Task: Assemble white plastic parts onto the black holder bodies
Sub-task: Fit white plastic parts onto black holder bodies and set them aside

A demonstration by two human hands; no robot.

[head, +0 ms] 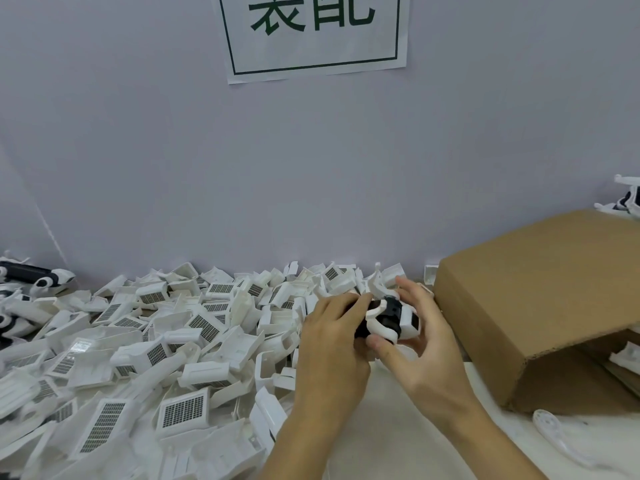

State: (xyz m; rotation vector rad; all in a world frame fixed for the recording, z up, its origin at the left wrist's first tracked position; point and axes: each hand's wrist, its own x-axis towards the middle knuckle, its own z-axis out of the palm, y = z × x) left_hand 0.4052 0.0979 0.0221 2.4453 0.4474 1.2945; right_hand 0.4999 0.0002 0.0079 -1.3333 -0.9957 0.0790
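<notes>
I hold a black holder body [390, 313] with a white plastic part [378, 323] clipped around it, just above the table at centre right. My left hand [334, 336] grips the holder's left end, fingers curled over it. My right hand [420, 336] holds the right end, thumb under the white part and fingers around the back. A large heap of loose white plastic parts [145, 351], many with grey grids, covers the table to the left and behind my hands.
A brown cardboard box [540, 299] lies on its side at the right, its opening toward me. Assembled black-and-white pieces [31, 275] sit at far left and far right [628, 202]. A single white part [554, 431] lies front right. A signed wall [311, 150] stands behind.
</notes>
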